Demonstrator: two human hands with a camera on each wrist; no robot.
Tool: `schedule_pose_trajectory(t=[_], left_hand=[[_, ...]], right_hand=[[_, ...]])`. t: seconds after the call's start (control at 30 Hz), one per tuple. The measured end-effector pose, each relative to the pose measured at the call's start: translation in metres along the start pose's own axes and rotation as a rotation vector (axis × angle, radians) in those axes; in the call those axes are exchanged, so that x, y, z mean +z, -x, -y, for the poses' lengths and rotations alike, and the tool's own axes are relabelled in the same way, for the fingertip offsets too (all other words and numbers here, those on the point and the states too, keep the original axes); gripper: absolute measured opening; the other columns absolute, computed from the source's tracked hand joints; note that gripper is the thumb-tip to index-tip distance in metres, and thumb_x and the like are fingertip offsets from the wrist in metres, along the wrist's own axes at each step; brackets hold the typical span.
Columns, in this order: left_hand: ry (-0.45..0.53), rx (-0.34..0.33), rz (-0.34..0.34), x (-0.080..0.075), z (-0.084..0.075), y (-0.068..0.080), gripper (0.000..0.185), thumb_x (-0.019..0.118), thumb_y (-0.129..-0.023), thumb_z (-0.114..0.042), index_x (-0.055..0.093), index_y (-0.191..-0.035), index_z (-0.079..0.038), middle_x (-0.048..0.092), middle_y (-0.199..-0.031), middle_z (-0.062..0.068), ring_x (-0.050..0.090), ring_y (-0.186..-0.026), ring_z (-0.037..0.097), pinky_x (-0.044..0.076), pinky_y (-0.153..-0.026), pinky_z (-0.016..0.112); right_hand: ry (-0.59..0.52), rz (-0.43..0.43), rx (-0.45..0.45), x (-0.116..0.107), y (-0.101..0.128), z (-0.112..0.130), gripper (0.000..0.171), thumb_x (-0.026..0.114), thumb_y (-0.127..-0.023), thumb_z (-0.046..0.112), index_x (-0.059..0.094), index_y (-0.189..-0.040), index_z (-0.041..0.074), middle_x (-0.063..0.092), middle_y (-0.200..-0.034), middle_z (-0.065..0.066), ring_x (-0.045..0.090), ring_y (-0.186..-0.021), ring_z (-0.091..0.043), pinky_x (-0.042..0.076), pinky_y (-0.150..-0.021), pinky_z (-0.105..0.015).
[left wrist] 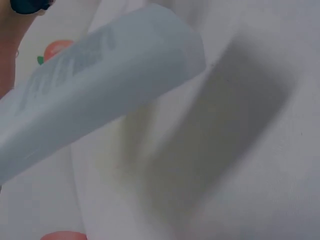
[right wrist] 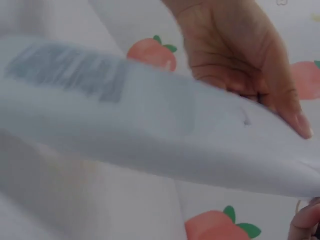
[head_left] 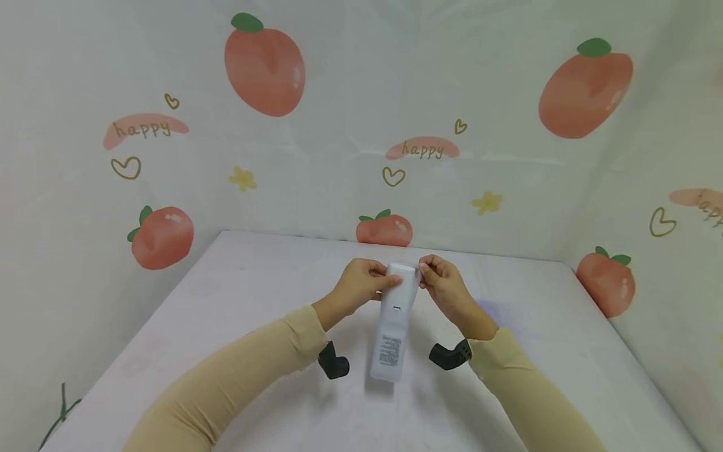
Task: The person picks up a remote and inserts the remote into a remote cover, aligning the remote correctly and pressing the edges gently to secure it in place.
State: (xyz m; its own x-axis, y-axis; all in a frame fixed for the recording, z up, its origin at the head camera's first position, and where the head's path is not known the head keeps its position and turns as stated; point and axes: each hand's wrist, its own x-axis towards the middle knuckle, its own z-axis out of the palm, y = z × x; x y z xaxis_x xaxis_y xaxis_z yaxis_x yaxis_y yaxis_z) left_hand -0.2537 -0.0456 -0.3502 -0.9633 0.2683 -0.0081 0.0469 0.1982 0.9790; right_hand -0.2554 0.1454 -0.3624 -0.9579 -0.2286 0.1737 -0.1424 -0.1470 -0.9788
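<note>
A white remote control (head_left: 396,320) is held up over the table, its back toward me, showing a grey printed label and a small latch slot. What looks like a clear plastic sleeve (head_left: 418,276) covers it, frosty at the lower end. My left hand (head_left: 361,280) grips the upper left side, thumb across the back. At the upper right corner, my right hand (head_left: 446,287) pinches the sleeve's edge between thumb and curled fingers. The right wrist view shows the left thumb (right wrist: 292,107) lying along the remote; the remote's lower end (left wrist: 175,50) fills the left wrist view.
A white table (head_left: 271,270) lies beneath, with the remote's shadow on it. Behind stands a white cloth backdrop (head_left: 350,94) printed with peaches, hearts and words. Black wrist cameras (head_left: 334,364) hang from both beige sleeves (head_left: 243,370), either side of the remote.
</note>
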Motion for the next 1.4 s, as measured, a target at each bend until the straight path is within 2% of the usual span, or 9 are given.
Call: schedule_pose_trajectory(t=[0.17, 0.27, 0.37, 0.43, 0.63, 0.77, 0.9, 1.1, 1.4], left_hand=[[-0.016, 0.000, -0.051, -0.002, -0.002, -0.001, 0.036, 0.077, -0.084, -0.020, 0.068, -0.103, 0.009, 0.071, -0.098, 0.017, 0.068, -0.080, 0.018, 0.060, -0.071, 0.035], [0.025, -0.034, -0.081, -0.008, 0.001, -0.003, 0.035, 0.076, -0.085, -0.019, 0.067, -0.105, 0.009, 0.069, -0.101, 0.018, 0.068, -0.079, 0.019, 0.060, -0.072, 0.036], [0.067, -0.083, -0.098, -0.012, 0.008, -0.006, 0.034, 0.075, -0.085, -0.017, 0.066, -0.106, 0.008, 0.069, -0.103, 0.017, 0.068, -0.081, 0.019, 0.059, -0.076, 0.036], [0.083, -0.104, -0.090, -0.013, 0.011, -0.005, 0.033, 0.075, -0.085, -0.016, 0.066, -0.108, 0.007, 0.069, -0.105, 0.016, 0.068, -0.085, 0.020, 0.059, -0.078, 0.036], [0.118, -0.082, -0.080, -0.009, 0.014, -0.001, 0.033, 0.076, -0.085, -0.016, 0.067, -0.108, 0.005, 0.069, -0.107, 0.016, 0.069, -0.092, 0.022, 0.058, -0.082, 0.038], [0.122, -0.060, -0.064, -0.010, 0.014, -0.001, 0.035, 0.076, -0.085, -0.018, 0.066, -0.109, 0.004, 0.069, -0.108, 0.016, 0.069, -0.094, 0.022, 0.057, -0.083, 0.037], [0.095, 0.040, -0.075, -0.019, 0.009, -0.004, 0.033, 0.075, -0.085, -0.015, 0.064, -0.112, 0.001, 0.067, -0.108, 0.015, 0.068, -0.094, 0.021, 0.058, -0.083, 0.036], [-0.171, 0.223, -0.081, -0.030, -0.006, -0.007, 0.017, 0.075, -0.085, -0.018, 0.071, -0.097, -0.007, 0.070, -0.095, 0.005, 0.066, -0.086, 0.018, 0.056, -0.075, 0.029], [-0.522, 0.292, -0.069, -0.028, -0.019, -0.005, 0.006, 0.074, -0.086, -0.016, 0.070, -0.085, -0.012, 0.064, -0.085, -0.001, 0.058, -0.079, 0.015, 0.050, -0.067, 0.024]], right_hand=[[0.109, -0.027, -0.121, 0.003, 0.001, -0.003, 0.007, 0.045, -0.098, -0.006, 0.048, -0.092, -0.004, 0.048, -0.077, 0.003, 0.045, -0.069, -0.007, 0.041, -0.064, -0.017], [-0.017, 0.005, -0.161, 0.000, 0.002, -0.006, 0.011, 0.045, -0.100, -0.002, 0.050, -0.092, 0.003, 0.050, -0.080, 0.003, 0.045, -0.072, -0.008, 0.039, -0.064, -0.018], [-0.129, 0.045, -0.086, -0.006, 0.004, -0.011, 0.011, 0.041, -0.103, 0.004, 0.049, -0.095, 0.008, 0.052, -0.085, 0.003, 0.047, -0.077, -0.009, 0.040, -0.066, -0.018], [-0.099, 0.088, 0.009, -0.010, 0.007, -0.015, 0.005, 0.043, -0.103, 0.009, 0.047, -0.104, 0.008, 0.055, -0.091, 0.004, 0.052, -0.083, -0.008, 0.043, -0.071, -0.018], [0.052, 0.261, 0.236, -0.001, 0.013, -0.027, 0.052, 0.059, -0.097, 0.014, 0.029, -0.136, -0.002, 0.060, -0.112, -0.001, 0.061, -0.102, -0.013, 0.053, -0.091, -0.036], [0.122, 0.184, 0.250, 0.007, 0.016, -0.031, 0.048, 0.062, -0.094, 0.012, 0.039, -0.130, -0.009, 0.062, -0.110, -0.005, 0.062, -0.097, -0.015, 0.056, -0.087, -0.044], [0.166, 0.118, 0.232, 0.008, 0.018, -0.031, 0.044, 0.064, -0.094, 0.012, 0.044, -0.128, -0.009, 0.062, -0.112, -0.009, 0.062, -0.096, -0.016, 0.056, -0.085, -0.046], [0.171, 0.115, 0.232, 0.006, 0.019, -0.031, 0.045, 0.066, -0.092, 0.012, 0.046, -0.127, -0.009, 0.062, -0.106, -0.004, 0.063, -0.094, -0.015, 0.057, -0.083, -0.046], [0.161, 0.142, 0.213, 0.011, 0.018, -0.028, 0.045, 0.067, -0.092, 0.011, 0.046, -0.124, -0.011, 0.062, -0.099, 0.001, 0.062, -0.091, -0.013, 0.058, -0.081, -0.045]])
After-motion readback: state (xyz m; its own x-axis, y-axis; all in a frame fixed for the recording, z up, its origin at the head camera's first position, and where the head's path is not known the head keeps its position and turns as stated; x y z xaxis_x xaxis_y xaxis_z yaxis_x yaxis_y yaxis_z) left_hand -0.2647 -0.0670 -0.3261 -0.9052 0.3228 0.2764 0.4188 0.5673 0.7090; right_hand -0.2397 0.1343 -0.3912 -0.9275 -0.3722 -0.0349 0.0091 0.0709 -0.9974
